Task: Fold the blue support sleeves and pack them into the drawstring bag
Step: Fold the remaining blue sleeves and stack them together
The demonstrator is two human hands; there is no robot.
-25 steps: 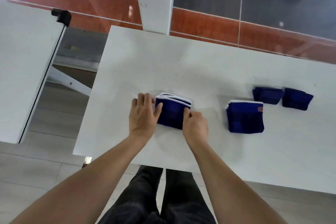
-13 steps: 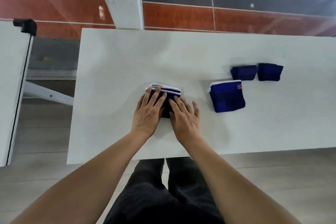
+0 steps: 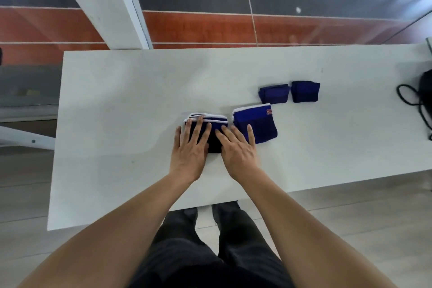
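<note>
Head view: a folded blue support sleeve with white trim point(image 3: 211, 124) is seen lying on the white table point(image 3: 121, 105), near the middle of the near half. It is pressed flat by both hands. The left hand point(image 3: 189, 147) is laid on its left part, fingers straight and spread, fingertips reaching the white-trimmed far edge. The right hand point(image 3: 237, 147) is laid on its right part, fingers likewise straight; nothing is gripped or pinched by either hand. The outermost right fingers are seen lying over the near-left corner of a second folded sleeve point(image 3: 257, 125).

That second sleeve is placed just beside the pressed one, to its right; the two edges appear to touch or nearly so, which of the two cannot be told. A white band runs along its far edge and a small red tag point(image 3: 269, 112) is noted at its far-right corner.

Farther and to the right, two smaller dark blue folded pieces are set side by side: the left small piece point(image 3: 274, 93) and the right small piece point(image 3: 305, 91), close together.

At the far right edge of the table, a black drawstring bag point(image 3: 425, 91) is partly visible, its cord point(image 3: 408, 98) looped on the tabletop, well apart from the sleeves.

Dark trousers point(image 3: 210, 252) are visible below the near table edge.
</note>
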